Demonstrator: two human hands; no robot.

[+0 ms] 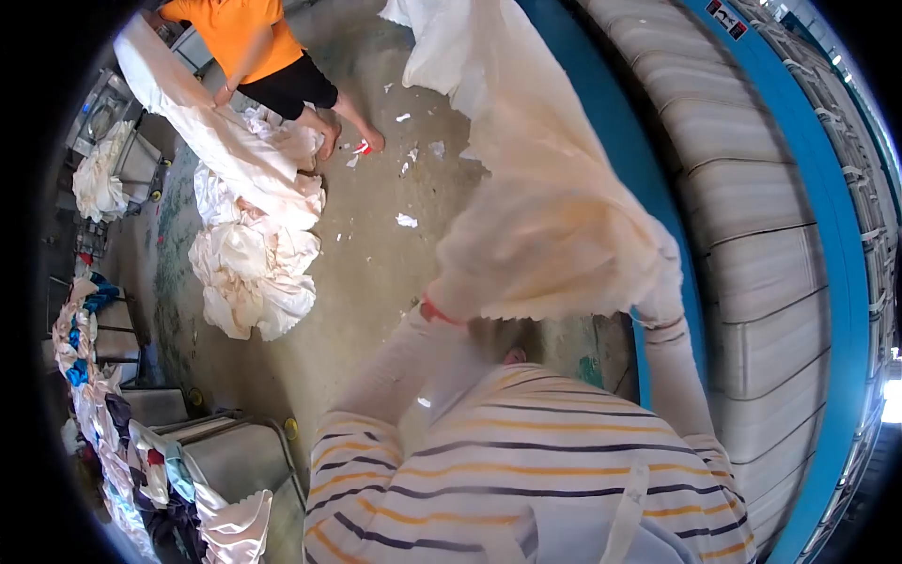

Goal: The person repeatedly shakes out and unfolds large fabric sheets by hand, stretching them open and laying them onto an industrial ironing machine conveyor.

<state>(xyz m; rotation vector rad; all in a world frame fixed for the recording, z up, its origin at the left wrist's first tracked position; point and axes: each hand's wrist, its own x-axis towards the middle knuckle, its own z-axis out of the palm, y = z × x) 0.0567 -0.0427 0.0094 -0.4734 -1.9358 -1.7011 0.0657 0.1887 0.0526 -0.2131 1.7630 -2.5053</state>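
A large off-white cloth sheet (545, 169) hangs stretched out in front of me, blurred by motion. Its near edge runs between my two hands, and its far end reaches up past the top of the view. My left hand (458, 293), below a red wristband, grips the near left corner; the cloth partly hides its fingers. At the near right corner, beside the blue machine frame, my right hand (663, 282) is closed on the same sheet. A pale band circles that wrist.
A blue-framed machine with padded white rollers (752, 235) runs along my right. A person in an orange shirt (235, 38) holds a white cloth over a cloth heap (258, 268). Metal carts (240, 465) with laundry line the left. White scraps (406, 221) litter the floor.
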